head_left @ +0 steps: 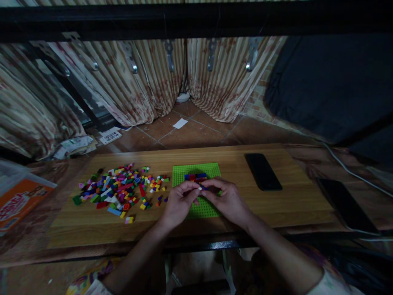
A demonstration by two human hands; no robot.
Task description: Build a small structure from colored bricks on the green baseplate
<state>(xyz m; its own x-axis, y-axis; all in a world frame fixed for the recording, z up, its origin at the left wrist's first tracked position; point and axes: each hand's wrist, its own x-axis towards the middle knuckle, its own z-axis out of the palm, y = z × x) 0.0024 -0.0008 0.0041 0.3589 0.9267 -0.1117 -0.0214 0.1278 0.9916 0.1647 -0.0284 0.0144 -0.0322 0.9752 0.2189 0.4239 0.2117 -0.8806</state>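
Observation:
Over a green studded baseplate [204, 210], my two hands meet with their fingertips close together. My left hand [181, 202] is closed in a pinch on a small white brick [200, 189]. My right hand [225, 198] pinches from the other side, at a small dark, bluish-purple piece touching or very near the white one; its exact shape is hidden by the fingers. Just beyond the fingertips, blue and red bricks [195, 176] sit joined on the baseplate. Part of that build is covered by my hands.
A heap of loose coloured bricks [118, 190] spreads over the left of the wooden board [233, 157]. A black phone [263, 171] lies on the board's right, with another dark flat device [346, 205] beyond it. An orange-labelled plastic box [23, 200] stands at far left.

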